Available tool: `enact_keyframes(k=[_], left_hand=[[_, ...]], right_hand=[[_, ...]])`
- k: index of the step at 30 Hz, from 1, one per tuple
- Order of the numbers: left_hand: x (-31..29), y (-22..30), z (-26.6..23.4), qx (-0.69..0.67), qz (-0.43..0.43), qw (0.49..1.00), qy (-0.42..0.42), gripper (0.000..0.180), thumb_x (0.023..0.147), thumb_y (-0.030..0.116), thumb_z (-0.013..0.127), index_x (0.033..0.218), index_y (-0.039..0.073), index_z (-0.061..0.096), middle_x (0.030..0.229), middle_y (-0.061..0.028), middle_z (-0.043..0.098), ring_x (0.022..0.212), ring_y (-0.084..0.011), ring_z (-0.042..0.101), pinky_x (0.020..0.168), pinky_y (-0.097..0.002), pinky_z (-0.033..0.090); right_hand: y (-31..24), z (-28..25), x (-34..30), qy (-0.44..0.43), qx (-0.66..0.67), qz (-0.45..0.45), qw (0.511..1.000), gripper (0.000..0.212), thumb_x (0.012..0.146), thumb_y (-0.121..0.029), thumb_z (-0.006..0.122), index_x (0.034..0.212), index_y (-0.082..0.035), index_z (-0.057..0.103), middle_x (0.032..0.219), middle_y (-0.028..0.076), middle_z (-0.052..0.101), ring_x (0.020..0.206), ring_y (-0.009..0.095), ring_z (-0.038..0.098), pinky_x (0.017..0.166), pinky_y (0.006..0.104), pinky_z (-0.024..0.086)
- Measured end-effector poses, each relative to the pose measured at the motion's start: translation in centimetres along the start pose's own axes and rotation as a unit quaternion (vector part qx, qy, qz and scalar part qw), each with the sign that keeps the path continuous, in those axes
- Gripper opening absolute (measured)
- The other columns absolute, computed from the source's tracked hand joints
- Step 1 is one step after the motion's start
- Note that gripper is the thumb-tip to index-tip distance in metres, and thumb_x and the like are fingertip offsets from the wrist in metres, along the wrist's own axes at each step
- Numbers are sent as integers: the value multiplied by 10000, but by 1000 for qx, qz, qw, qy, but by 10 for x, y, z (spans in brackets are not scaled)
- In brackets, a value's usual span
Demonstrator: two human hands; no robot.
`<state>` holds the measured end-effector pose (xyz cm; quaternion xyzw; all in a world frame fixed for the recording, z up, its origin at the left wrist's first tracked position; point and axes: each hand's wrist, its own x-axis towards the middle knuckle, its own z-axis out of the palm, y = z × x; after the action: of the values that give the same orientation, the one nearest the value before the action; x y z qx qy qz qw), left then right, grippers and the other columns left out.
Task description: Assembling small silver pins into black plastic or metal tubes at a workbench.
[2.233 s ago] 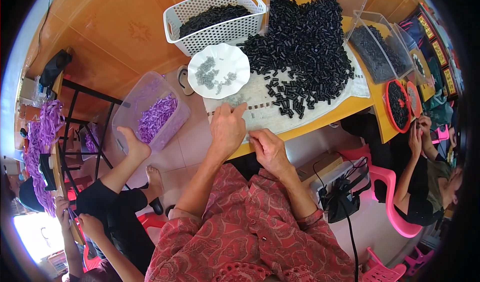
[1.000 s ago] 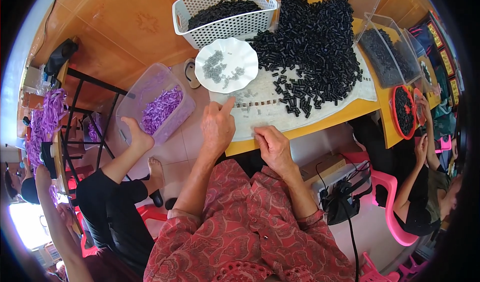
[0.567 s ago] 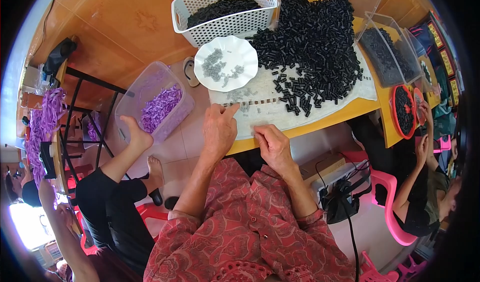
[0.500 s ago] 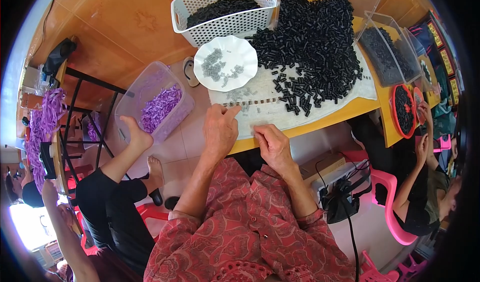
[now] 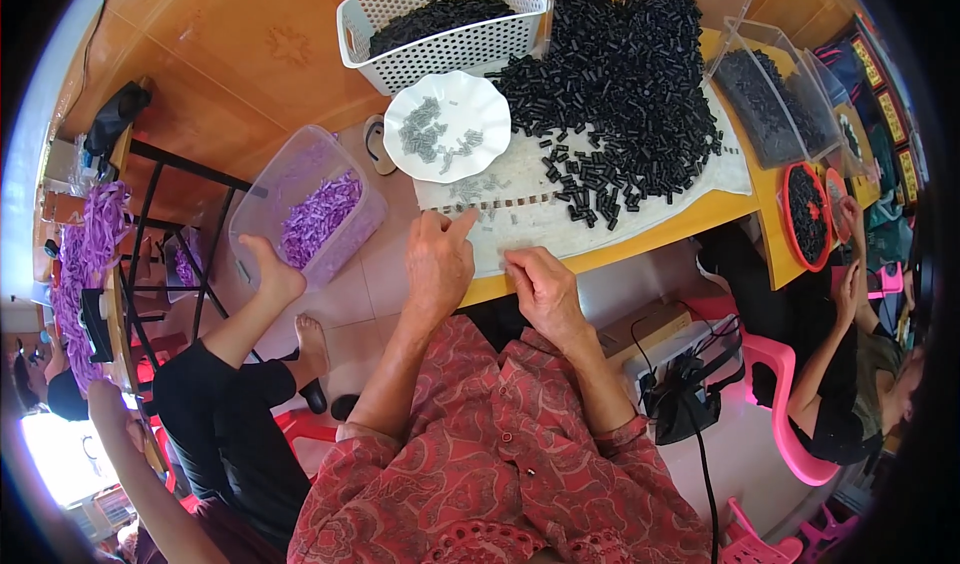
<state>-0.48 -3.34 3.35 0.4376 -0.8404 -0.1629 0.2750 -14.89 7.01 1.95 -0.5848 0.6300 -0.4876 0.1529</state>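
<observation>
My left hand [image 5: 440,259] rests at the near edge of a white cloth [image 5: 640,219], index finger stretched out beside small clear pieces [image 5: 488,218]. Nothing shows in its grip. To its right, my right hand [image 5: 545,289] is closed in a pinch over the cloth's edge; whatever it holds, if anything, is too small to make out. A dark-dotted line crosses the cloth just beyond my fingers. Farther off stands a white scalloped plate [image 5: 480,104] with more clear pieces. A large heap of short black tube-like pieces [image 5: 630,84] covers the cloth's right part.
A white perforated basket [image 5: 450,46] of black pieces stands behind the plate. Clear bins [image 5: 775,114] and a red tray [image 5: 806,219] line the right. Left is a translucent tub [image 5: 345,239] of purple strips, near a person's bare foot [image 5: 275,274]. Another person sits at right.
Both hands stay in nearly the same places and poses. The view has shifted very slightly. At the far left, another person's arm has moved a little.
</observation>
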Motion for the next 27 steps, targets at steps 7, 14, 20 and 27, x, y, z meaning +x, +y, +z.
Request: enact_keyframes(k=[7, 14, 20, 27], left_hand=[[4, 0, 8, 2, 28, 1000, 7, 333, 753, -12, 617, 1038, 99, 748, 862, -134, 551, 843, -320, 555, 723, -432, 475], [12, 5, 13, 29, 45, 999, 1, 346, 751, -28, 620, 1037, 109, 761, 845, -112, 564, 824, -300, 574, 710, -416, 486], [11, -1, 12, 12, 21, 1000, 4, 318, 779, 9, 609, 1050, 105, 746, 877, -127, 564, 854, -312, 555, 742, -423, 474], [9, 2, 13, -4, 25, 1000, -1, 286, 771, 19, 624, 1015, 94, 752, 873, -128, 565, 856, -315, 559, 751, -421, 478]], right_hand=[[1, 1, 0, -1, 2, -8, 1000, 166, 829, 69, 674, 982, 12, 649, 914, 154, 670, 804, 319, 676, 692, 355, 545], [2, 0, 0, -4, 3, -5, 1000, 161, 832, 61, 677, 983, 14, 647, 917, 152, 670, 806, 320, 675, 693, 355, 544], [0, -1, 1, 0, 6, -9, 1000, 152, 835, 56, 680, 977, 14, 647, 917, 151, 671, 806, 319, 675, 696, 354, 544], [-1, -1, 1, -1, 4, -5, 1000, 155, 832, 64, 678, 975, 15, 647, 911, 153, 669, 802, 320, 674, 693, 355, 543]])
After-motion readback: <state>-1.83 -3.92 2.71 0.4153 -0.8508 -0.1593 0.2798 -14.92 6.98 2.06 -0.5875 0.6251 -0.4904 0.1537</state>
